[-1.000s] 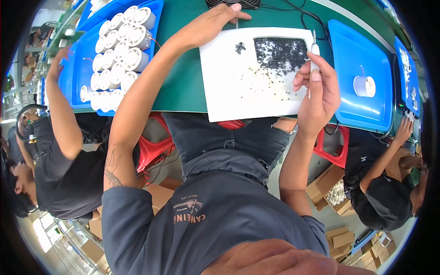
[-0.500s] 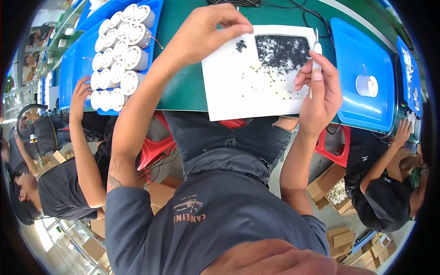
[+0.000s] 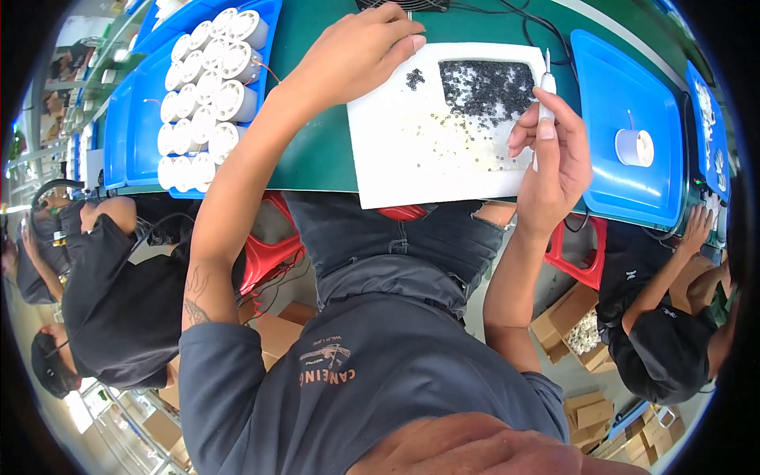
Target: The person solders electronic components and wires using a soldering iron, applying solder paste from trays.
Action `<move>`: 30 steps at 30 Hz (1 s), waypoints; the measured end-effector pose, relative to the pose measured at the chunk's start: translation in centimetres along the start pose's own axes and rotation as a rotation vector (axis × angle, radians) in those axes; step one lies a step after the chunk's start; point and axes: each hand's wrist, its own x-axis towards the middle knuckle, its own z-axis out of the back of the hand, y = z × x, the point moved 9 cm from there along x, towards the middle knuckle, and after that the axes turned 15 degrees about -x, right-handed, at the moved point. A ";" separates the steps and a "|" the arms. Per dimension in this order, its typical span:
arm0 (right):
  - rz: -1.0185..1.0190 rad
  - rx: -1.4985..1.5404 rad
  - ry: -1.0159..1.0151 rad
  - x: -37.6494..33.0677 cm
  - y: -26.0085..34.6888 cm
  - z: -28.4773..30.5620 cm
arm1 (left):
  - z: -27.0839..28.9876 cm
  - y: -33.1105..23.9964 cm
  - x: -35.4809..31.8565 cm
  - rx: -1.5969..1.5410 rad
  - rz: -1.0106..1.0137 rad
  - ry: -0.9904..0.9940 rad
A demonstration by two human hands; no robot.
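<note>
Two hands are seen over a white sheet [image 3: 427, 150] laid on the green worktop [image 3: 317, 103]. The left hand [image 3: 356, 55] is curled, fingertips pressed on the sheet's top left corner beside a small clump of dark bits [image 3: 414, 77]; nothing is gripped in it. The right hand [image 3: 554, 150] is closed around a slim white pen-like tool [image 3: 545, 83], held upright at the sheet's right edge. A dense pile of small black parts [image 3: 487, 83] is spread over the sheet's upper right, with loose specks scattered below; part shape cannot be made out. A blue tray [image 3: 138, 127] of white spools [image 3: 206, 79] is set left of the sheet, rows partly cut off at the top. A second blue tray [image 3: 625, 174] with a single white spool [image 3: 633, 146] is placed to the right. Brown cardboard boxes [image 3: 566, 317] are seen on the floor below; their contents are blurred. Black cables [image 3: 514, 12] are cut off at the top rim. Other people [image 3: 119, 301] are seated either side, partly hidden.
</note>
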 end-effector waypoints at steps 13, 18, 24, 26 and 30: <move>0.003 0.064 0.023 0.3 0.1 -0.6 | -0.8 2.0 0.4 0.026 0.155 0.101; -0.010 0.067 0.014 0.4 0.2 -0.1 | -0.5 5.6 0.0 -0.398 0.227 -0.130; 0.032 -0.013 0.037 0.0 1.9 -0.7 | 0.5 6.1 -0.4 -0.676 0.319 -0.101; 0.014 -0.004 0.088 -0.2 2.0 -1.2 | 1.1 4.6 -0.3 -0.722 0.300 -0.102; -0.023 0.031 0.119 -0.5 3.1 -3.3 | 2.2 1.7 -2.4 -1.077 0.349 -0.272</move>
